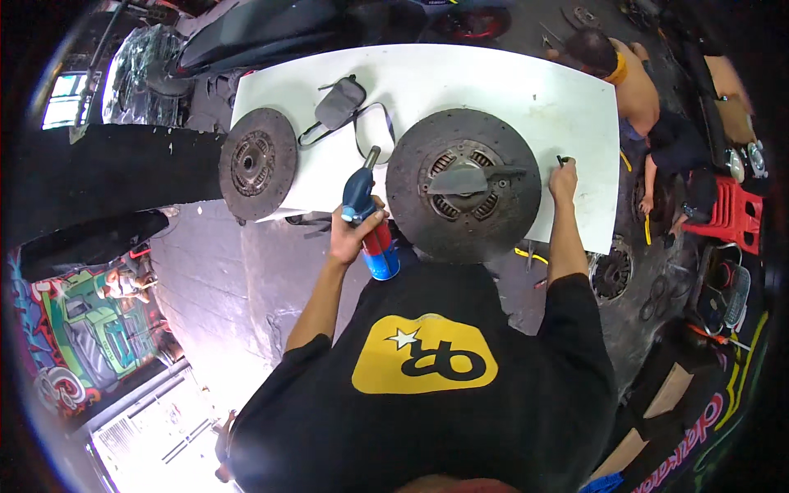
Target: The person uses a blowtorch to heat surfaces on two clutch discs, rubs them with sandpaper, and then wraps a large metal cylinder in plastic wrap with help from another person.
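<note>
My left hand (352,237) is closed around a blow torch with a dark blue head (357,195) on a red and blue gas canister (381,255); its metal nozzle points up and away. My right hand (564,182) is closed on a small dark object (561,160) over the right part of the white table (567,103); most of it is hidden by the fingers. Between my hands, a large dark clutch disc (514,209) overhangs the near edge. A grey flat blade (459,181) with a dark narrow end lies across its hub. No flame is visible.
A smaller clutch disc (279,160) sits at the table's left end, beside a grey strapped bag (340,102). Two people (637,90) are low to the floor on the right, near a red plastic stool (734,215). A round clutch part (612,273) lies on the floor.
</note>
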A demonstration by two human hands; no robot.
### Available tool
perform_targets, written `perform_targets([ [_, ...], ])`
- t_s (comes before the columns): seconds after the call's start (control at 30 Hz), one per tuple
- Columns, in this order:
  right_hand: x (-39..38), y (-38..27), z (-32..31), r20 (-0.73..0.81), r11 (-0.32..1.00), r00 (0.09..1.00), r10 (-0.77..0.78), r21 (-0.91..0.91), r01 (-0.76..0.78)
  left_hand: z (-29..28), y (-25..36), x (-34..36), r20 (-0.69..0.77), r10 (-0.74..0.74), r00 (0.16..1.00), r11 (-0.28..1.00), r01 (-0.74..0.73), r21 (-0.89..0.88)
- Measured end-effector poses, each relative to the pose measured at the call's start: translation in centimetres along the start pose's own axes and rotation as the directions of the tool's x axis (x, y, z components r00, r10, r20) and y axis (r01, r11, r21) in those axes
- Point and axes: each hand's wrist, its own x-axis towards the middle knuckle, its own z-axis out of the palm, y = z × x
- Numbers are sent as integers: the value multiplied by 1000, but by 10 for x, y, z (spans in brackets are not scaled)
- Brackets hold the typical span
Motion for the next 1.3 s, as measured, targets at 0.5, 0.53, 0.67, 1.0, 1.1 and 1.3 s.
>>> perform_targets([
  [0.5, -278, -282, -62, 444, 642, 586, -678, 746, 177, 40, -1, -12, -401, 315, 860, 740, 42, 671],
  [0.53, -288, -294, -60, 399, 626, 574, -715, 731, 273, 34, -1, -14, -403, 274, 873, 757, 63, 651],
  [0.67, -301, -312, -44, 338, 619, 539, -771, 595, 513, 16, -7, -19, -442, 359, 822, 734, 45, 678],
  [1.0, -352, -354, 12, 484, 766, 627, -611, 561, 314, -61, -26, -19, -433, 309, 847, 790, 26, 613],
  [1.1, -372, -373, 17, 529, 815, 671, -520, 542, 205, -84, -23, -20, -420, 323, 848, 788, 5, 616],
  [1.3, -395, -399, 24, 488, 803, 695, -528, 554, 222, -115, -12, -24, -375, 347, 860, 793, -55, 607],
])
